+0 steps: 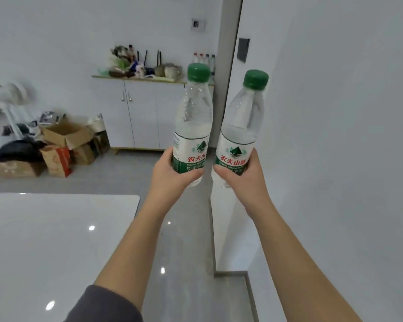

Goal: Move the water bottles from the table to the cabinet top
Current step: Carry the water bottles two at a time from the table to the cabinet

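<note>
We hold one clear plastic water bottle with green cap upright in our left hand and a second one in our right hand, both hands clamped low on the labels, and the white cabinet with wooden top lies well ahead, slightly left, so the left hand is nearer.

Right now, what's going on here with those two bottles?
A person is carrying two green-capped water bottles, one in each hand. The left hand holds the left bottle and the right hand holds the right bottle, both upright, gripped low. The table is at the lower left, and the cluttered cabinet stands ahead across the floor, some bottles already on its top.
</note>
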`<state>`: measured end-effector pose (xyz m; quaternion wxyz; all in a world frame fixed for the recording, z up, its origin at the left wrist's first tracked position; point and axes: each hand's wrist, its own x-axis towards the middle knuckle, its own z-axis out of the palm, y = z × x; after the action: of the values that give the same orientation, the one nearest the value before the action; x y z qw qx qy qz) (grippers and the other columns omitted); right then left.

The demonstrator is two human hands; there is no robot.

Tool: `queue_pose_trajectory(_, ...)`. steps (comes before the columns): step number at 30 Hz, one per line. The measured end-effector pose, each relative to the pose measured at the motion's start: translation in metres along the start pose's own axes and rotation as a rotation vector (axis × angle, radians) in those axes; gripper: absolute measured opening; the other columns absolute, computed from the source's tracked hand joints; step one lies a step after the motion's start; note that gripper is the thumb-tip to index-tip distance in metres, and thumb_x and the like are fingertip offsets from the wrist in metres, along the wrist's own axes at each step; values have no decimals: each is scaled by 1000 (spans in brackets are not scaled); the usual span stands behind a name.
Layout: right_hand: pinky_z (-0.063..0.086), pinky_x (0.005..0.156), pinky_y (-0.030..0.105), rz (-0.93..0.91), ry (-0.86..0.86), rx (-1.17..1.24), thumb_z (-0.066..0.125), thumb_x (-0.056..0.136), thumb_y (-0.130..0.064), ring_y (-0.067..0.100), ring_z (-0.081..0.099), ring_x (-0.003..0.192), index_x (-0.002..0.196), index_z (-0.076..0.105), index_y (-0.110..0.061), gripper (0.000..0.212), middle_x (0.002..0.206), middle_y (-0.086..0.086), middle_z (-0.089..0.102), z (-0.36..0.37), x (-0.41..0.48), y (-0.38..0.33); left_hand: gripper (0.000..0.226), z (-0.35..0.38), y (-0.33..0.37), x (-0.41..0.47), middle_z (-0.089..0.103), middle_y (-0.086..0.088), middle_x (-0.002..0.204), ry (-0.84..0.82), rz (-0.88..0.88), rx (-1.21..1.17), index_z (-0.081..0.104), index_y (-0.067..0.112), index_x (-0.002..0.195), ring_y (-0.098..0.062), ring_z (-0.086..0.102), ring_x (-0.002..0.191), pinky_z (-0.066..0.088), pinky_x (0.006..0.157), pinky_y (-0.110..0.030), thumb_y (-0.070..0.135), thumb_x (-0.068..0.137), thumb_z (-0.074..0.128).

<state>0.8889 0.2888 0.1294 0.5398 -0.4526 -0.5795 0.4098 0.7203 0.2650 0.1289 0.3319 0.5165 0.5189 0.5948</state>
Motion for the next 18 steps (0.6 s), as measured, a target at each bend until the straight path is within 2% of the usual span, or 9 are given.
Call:
queue_pose_trajectory(2, 56, 83, 26, -34, 40, 31, 83, 76, -12, 1, 66, 98, 119, 52, -27, 55, 109, -13, 67, 2, 8, -15, 47, -8, 16, 11, 70, 14, 94, 23, 34, -13, 60, 31, 100, 5, 67, 81, 55, 68, -16, 3, 69, 83)
queue_pose_trajectory(5, 56, 82, 26, -60, 82, 82, 83, 75, -10, 5, 67, 101, 120, 56, -24, 55, 111, -11, 69, 2, 16, -30, 47, -18, 30, 19, 72, 14, 96, 53, 51, -42, 63, 28, 105, 2, 68, 84, 52, 66, -13, 5, 70, 83)
queue_pose_trajectory(11, 53, 76, 21, -92, 103, 90, 83, 74, -6, 1, 67, 95, 119, 57, -25, 55, 107, -12, 70, 5, 22, -46, 49, -32, 41, 27, 71, 10, 98, 87, 43, -71, 63, 25, 108, -7, 67, 92, 51, 71, -20, 4, 69, 83)
queue_pose_trajectory(18, 53, 71, 22, -97, 92, 102, 83, 72, -1, -2, 68, 86, 110, 59, -31, 54, 101, -12, 72, 22, 30, -53, 49, -36, 42, 38, 73, 7, 97, 75, 33, -124, 63, 23, 107, -12, 69, 93, 53, 75, -26, 2, 67, 84)
